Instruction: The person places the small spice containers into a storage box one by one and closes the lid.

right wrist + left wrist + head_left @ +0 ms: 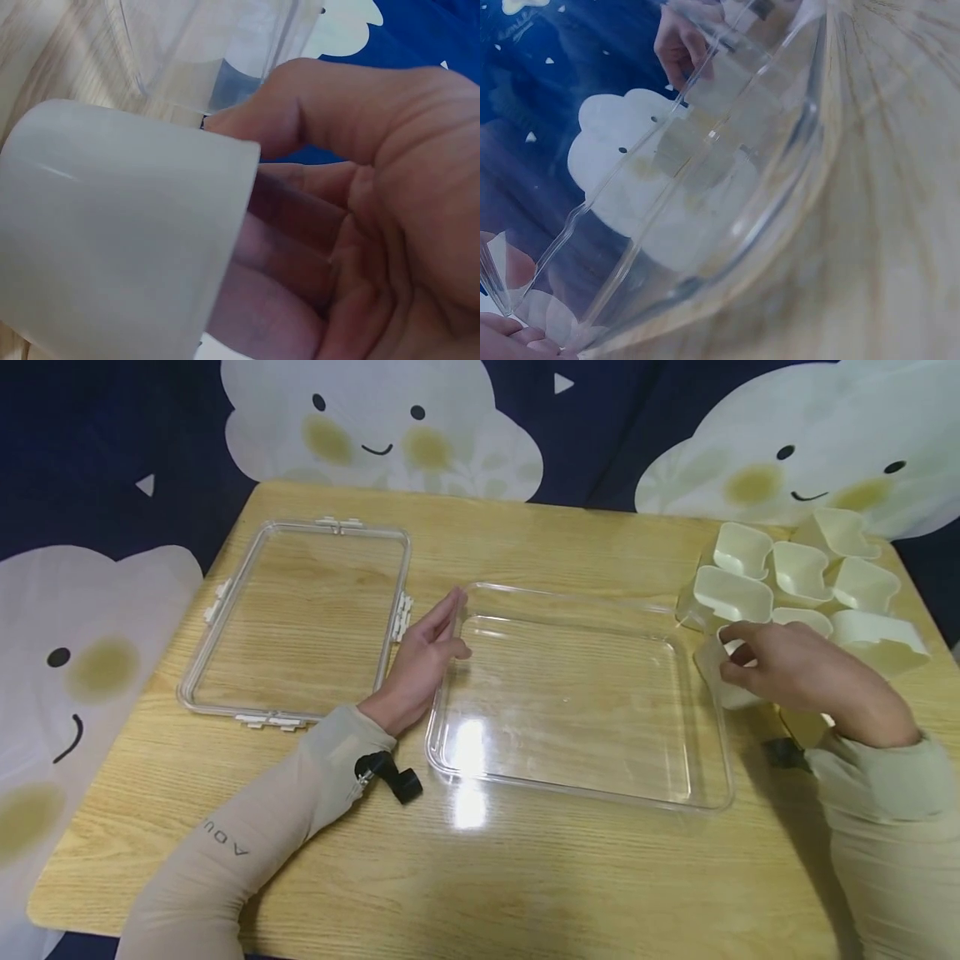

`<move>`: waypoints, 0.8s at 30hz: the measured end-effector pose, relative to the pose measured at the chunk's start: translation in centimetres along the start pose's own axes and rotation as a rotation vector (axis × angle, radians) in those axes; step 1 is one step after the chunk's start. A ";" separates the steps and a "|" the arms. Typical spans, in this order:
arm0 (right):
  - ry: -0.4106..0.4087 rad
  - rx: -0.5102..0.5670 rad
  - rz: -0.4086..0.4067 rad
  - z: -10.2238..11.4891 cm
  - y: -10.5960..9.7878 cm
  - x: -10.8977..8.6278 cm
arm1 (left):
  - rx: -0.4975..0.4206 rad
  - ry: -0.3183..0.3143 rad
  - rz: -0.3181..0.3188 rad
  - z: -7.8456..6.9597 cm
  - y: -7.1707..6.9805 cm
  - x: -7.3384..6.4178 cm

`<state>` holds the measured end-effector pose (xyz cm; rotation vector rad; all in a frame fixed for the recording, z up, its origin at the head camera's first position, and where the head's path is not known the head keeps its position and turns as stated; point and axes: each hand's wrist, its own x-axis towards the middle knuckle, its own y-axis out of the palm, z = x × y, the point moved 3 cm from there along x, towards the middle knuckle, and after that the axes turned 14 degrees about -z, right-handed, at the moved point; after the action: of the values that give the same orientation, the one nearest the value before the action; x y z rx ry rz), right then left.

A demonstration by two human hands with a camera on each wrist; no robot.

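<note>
A clear rectangular plastic box (570, 789) lies on the wooden table between the hands. My left hand (423, 664) grips its left wall, thumb over the rim and fingers along the outside. The left wrist view shows the thumb (514, 266) and fingers through the transparent wall. At the box's right side, my right hand (795, 672) holds a cream plastic cup (723, 681) by its rim. Close up in the right wrist view, the cup (120, 225) hides the fingertips, with the thumb by the rim's upper corner.
Several more cream cups (731, 593) stand clustered at the table's back right. A clear lid frame (198, 681) with white clips (402, 617) lies left of the box. Behind the wooden table (525, 877) hangs a dark blue cloth with smiling clouds (375, 410).
</note>
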<state>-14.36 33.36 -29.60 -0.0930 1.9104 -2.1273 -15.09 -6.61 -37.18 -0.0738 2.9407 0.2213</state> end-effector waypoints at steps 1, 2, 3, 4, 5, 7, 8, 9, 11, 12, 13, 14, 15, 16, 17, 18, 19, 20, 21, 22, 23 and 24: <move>-0.002 -0.001 -0.003 0.0 -0.1 0.0 | -0.002 0.001 0.000 0.0 0.0 0.0; -0.003 -0.001 -0.005 -0.1 -0.1 0.1 | -0.002 0.001 -0.001 -0.1 0.0 0.0; -0.002 0.000 -0.004 -0.1 -0.2 0.1 | -0.002 0.001 -0.002 -0.1 -0.1 0.0; 0.002 0.000 -0.004 -0.1 -0.3 0.1 | -0.001 0.002 -0.003 -0.1 -0.1 0.0; 0.008 0.001 -0.005 -0.2 -0.3 0.1 | 0.000 0.002 -0.004 -0.1 -0.1 0.0; 0.016 -0.002 -0.006 -0.2 -0.5 0.1 | 0.001 0.003 -0.007 -0.2 -0.1 0.0; 0.022 -0.002 -0.008 -0.2 -0.6 0.1 | 0.002 0.003 -0.008 -0.2 -0.1 0.0; 0.023 -0.002 -0.011 -0.2 -0.7 0.0 | 0.003 0.004 -0.009 -0.2 -0.1 -0.1; 0.021 -0.006 -0.024 -0.1 -0.8 -0.1 | 0.006 0.004 -0.010 -0.2 0.0 -0.1; 0.017 -0.007 -0.030 -0.1 -0.9 -0.2 | 0.006 0.004 -0.010 -0.2 0.0 -0.1; 0.012 -0.009 -0.039 -0.1 -1.0 -0.2 | 0.008 0.005 -0.009 -0.2 0.0 -0.1; 0.007 -0.010 -0.052 -0.1 -1.0 -0.3 | 0.008 0.004 -0.008 -0.2 0.0 -0.1; 0.005 -0.013 -0.066 -0.1 -1.1 -0.4 | 0.008 0.004 -0.008 -0.2 0.0 -0.2; 0.004 -0.015 -0.080 -0.1 -1.1 -0.5 | 0.009 0.003 -0.007 -0.2 0.0 -0.2; 0.003 -0.017 -0.093 -0.1 -1.2 -0.6 | 0.009 0.003 -0.006 -0.2 0.1 -0.2; 0.000 -0.021 -0.109 -0.1 -1.3 -0.7 | 0.009 0.002 -0.006 -0.1 0.1 -0.2; 0.000 -0.024 -0.125 -0.1 -1.4 -0.8 | 0.010 0.001 -0.007 -0.1 0.1 -0.2; 0.000 -0.029 -0.139 0.0 -1.5 -0.9 | 0.012 0.000 -0.007 -0.1 0.1 -0.2; 0.003 -0.034 -0.149 0.0 -1.6 -1.0 | 0.013 0.001 -0.006 -0.1 0.1 -0.2; 0.003 -0.038 -0.161 0.1 -1.8 -1.1 | 0.016 0.001 -0.006 -0.1 0.1 -0.2; 0.007 -0.043 -0.172 0.1 -1.9 -1.2 | 0.017 0.002 -0.005 -0.1 0.1 -0.2; 0.009 -0.046 -0.187 0.2 -2.0 -1.3 | 0.018 0.002 -0.006 -0.1 0.1 -0.2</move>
<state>-13.44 33.70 -27.44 -0.2831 2.0278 -2.2035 -14.95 -6.52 -37.04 -0.0800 2.9433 0.1934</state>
